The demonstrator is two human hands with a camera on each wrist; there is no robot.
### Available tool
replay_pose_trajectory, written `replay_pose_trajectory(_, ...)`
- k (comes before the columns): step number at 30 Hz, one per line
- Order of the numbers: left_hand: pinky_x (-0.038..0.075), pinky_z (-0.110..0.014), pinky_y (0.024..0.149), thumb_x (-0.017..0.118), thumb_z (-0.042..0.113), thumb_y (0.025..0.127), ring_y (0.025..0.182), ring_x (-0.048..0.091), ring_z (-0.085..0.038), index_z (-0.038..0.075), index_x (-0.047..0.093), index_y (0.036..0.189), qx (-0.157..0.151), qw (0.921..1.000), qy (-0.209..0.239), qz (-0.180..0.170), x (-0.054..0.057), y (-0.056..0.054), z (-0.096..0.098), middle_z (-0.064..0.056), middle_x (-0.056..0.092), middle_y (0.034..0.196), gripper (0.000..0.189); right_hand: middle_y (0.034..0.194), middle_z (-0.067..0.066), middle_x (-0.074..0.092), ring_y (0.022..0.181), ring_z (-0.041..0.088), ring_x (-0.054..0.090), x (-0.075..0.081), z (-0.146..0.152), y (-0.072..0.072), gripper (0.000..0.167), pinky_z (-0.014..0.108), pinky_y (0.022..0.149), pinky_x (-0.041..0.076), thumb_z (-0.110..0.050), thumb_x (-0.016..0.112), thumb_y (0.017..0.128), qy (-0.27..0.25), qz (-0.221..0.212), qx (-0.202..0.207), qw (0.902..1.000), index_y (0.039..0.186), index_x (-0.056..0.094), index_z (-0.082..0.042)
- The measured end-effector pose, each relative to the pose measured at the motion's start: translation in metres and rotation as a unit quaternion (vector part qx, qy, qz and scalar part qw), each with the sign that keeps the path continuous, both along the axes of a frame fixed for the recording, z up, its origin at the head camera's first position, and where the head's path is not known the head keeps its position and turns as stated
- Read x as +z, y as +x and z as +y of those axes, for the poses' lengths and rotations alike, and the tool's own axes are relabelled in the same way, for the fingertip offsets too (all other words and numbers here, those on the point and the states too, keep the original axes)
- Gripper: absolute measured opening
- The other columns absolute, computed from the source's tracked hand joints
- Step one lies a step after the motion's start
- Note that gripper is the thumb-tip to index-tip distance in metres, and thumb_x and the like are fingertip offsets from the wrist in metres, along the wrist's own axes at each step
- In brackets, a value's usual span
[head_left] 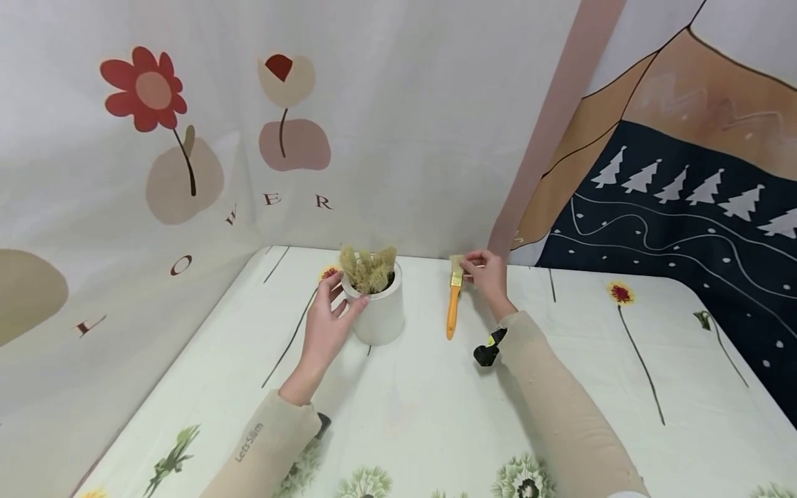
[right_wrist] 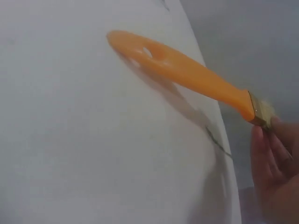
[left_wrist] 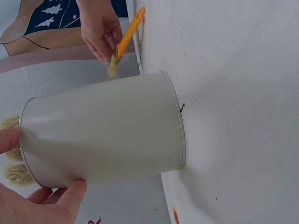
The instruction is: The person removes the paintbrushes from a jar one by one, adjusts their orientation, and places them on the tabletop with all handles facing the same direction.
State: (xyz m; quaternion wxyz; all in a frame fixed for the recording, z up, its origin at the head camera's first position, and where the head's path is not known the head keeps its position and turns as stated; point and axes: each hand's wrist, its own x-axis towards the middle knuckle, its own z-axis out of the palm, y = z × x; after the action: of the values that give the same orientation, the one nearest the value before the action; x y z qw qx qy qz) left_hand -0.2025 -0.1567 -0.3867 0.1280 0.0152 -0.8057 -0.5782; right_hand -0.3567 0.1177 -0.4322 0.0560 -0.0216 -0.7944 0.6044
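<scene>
The right hand (head_left: 490,278) is pinching the orange-handled paintbrush (head_left: 452,315) by its bristles (right_wrist: 266,113), thumb and fingers closing just beyond the ferrule (right_wrist: 255,110), so the brush could be twisting or slipping free, since bristles are likely giving way more easily than a rigid handle would. The left hand (head_left: 328,326) is gripping the white cylindrical container (head_left: 382,321), its thumb at the rim and its fingers parting around the side; because this hold is sitting high, a sideways pull could be tipping the container and spilling the tan bristly tufts (head_left: 371,273) showing above it. The paintbrush is hanging to the right of the container, near but apart from it, over the tablecloth (head_left: 423,387). Its long axis is running nearly straight away from the person, bristles pointing toward the far wall and handle slanting back and downward; whether the handle's tip is touching the cloth, I cannot tell.
</scene>
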Motion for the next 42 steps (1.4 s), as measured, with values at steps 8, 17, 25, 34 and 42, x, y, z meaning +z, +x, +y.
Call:
replay_pose_trajectory(8, 0.043, -0.044, 0.118, 0.07, 0.024, 0.095, 0.146, 0.038, -0.035, 0.003, 0.033, 0.151, 0.001, 1.0, -0.002, -0.005, 0.001, 0.001, 0.0, -0.018, 0.035, 0.159, 0.071, 0.098, 0.014, 0.067, 0.068, 0.004, 0.061, -0.013, 0.0, -0.002, 0.019, 0.013, 0.06, 0.059, -0.009, 0.068, 0.094, 0.048, -0.024, -0.007, 0.9985, 0.111, 0.067, 0.001)
replay_pose_trajectory(17, 0.042, -0.045, 0.118, 0.069, 0.024, 0.095, 0.146, 0.038, -0.037, 0.002, 0.034, 0.15, 0.002, 1.0, -0.004, 0.001, 0.001, 0.001, 0.002, -0.02, 0.035, 0.158, 0.069, 0.1, 0.018, 0.07, 0.067, 0.006, 0.064, -0.019, 0.002, -0.003, 0.017, 0.016, 0.062, 0.06, -0.006, 0.069, 0.092, 0.064, -0.042, -0.008, 0.997, 0.108, 0.07, 0.001)
replay_pose_trajectory(25, 0.041, -0.046, 0.119, 0.07, 0.023, 0.095, 0.146, 0.037, -0.037, 0.001, 0.034, 0.149, 0.005, 1.0, -0.005, 0.0, 0.0, 0.001, 0.002, -0.02, 0.035, 0.158, 0.068, 0.107, 0.02, 0.07, 0.076, 0.012, 0.068, -0.02, 0.003, -0.002, 0.022, 0.019, 0.069, 0.063, -0.003, 0.068, 0.093, 0.059, -0.046, 0.001, 0.9972, 0.114, 0.069, 0.002)
replay_pose_trajectory(34, 0.042, -0.047, 0.118, 0.07, 0.023, 0.094, 0.146, 0.038, -0.036, 0.002, 0.032, 0.151, 0.006, 1.0, -0.004, -0.003, 0.001, 0.001, 0.0, -0.019, 0.035, 0.158, 0.071, 0.114, 0.021, 0.07, 0.099, 0.027, 0.07, -0.02, 0.001, 0.006, 0.028, 0.025, 0.08, 0.063, -0.004, 0.068, 0.093, 0.069, -0.042, 0.008, 0.9967, 0.121, 0.068, -0.001)
replay_pose_trajectory(42, 0.042, -0.049, 0.118, 0.07, 0.024, 0.095, 0.146, 0.038, -0.038, 0.001, 0.032, 0.151, 0.003, 1.0, -0.007, 0.003, 0.0, 0.0, 0.001, -0.02, 0.035, 0.158, 0.071, 0.128, 0.017, 0.067, 0.111, 0.03, 0.068, -0.015, 0.004, 0.014, 0.033, 0.034, 0.091, 0.063, -0.006, 0.067, 0.094, 0.063, -0.052, 0.018, 0.9965, 0.127, 0.064, -0.004)
